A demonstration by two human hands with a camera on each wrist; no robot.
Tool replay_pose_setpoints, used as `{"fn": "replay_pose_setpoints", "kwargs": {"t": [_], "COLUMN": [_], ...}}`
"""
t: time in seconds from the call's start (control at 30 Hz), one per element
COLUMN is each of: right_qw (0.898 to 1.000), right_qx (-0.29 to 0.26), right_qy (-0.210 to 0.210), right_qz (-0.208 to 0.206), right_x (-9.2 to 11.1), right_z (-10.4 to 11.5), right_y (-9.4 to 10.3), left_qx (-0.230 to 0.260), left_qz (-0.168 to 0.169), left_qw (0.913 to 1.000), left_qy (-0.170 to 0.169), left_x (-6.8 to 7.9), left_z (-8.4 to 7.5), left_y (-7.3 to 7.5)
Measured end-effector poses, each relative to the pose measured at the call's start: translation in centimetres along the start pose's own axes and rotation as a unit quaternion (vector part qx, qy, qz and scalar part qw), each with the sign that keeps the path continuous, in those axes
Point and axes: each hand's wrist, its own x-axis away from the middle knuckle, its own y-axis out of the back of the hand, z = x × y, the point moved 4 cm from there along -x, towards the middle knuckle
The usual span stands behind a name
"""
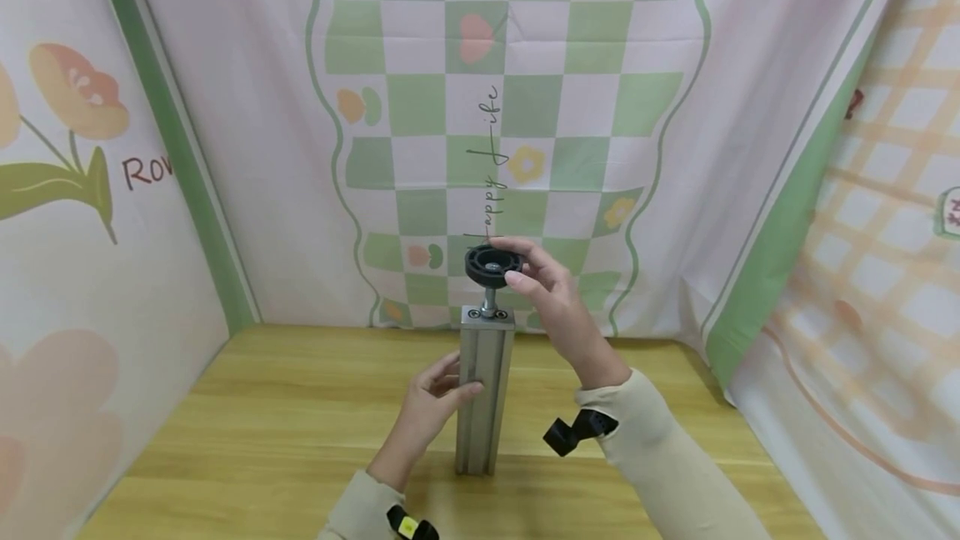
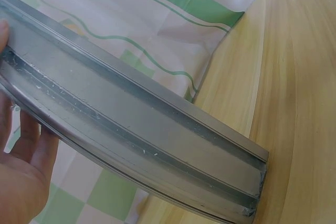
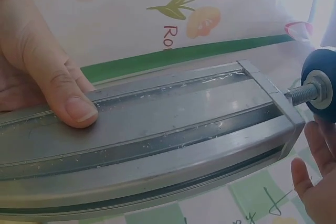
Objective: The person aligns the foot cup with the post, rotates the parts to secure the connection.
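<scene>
An upright silver aluminium profile (image 1: 480, 427) stands on the wooden table, with grooves along its faces. On its top end sits a metal plate (image 1: 487, 324) with screws. A threaded stud (image 3: 302, 94) rises from that plate and carries a black round levelling foot (image 1: 486, 279), its hollow side up. My left hand (image 1: 422, 417) grips the profile about midway up, thumb on the near face and fingers behind. My right hand (image 1: 564, 311) holds the foot's rim from the right, between thumb and fingers. In the left wrist view, the profile's lower end meets the tabletop.
The wooden table (image 1: 300, 407) spreads out around the profile. Behind it hangs a green-and-white checked curtain (image 1: 420, 107), and printed cloths (image 1: 885, 273) enclose both sides. Dark straps with small devices (image 1: 577, 430) are on both wrists.
</scene>
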Motion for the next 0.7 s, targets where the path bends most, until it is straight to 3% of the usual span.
{"fn": "replay_pose_setpoints", "kwargs": {"t": [0.47, 0.57, 0.7], "right_qw": [0.992, 0.993, 0.998], "right_qx": [0.103, 0.102, 0.061], "right_qy": [0.036, 0.039, 0.027], "right_qz": [-0.056, -0.043, -0.001], "right_x": [-0.38, -0.32, -0.34], "right_z": [0.79, 0.67, 0.42], "right_y": [-0.29, -0.46, -0.64], "left_qx": [-0.002, 0.001, -0.002], "left_qz": [0.005, 0.007, 0.007], "left_qw": [1.0000, 1.0000, 1.0000], "left_qy": [-0.004, -0.003, 0.001], "left_x": [-0.09, -0.15, -0.15], "left_z": [0.29, 0.29, 0.31], "left_y": [0.15, 0.13, 0.14]}}
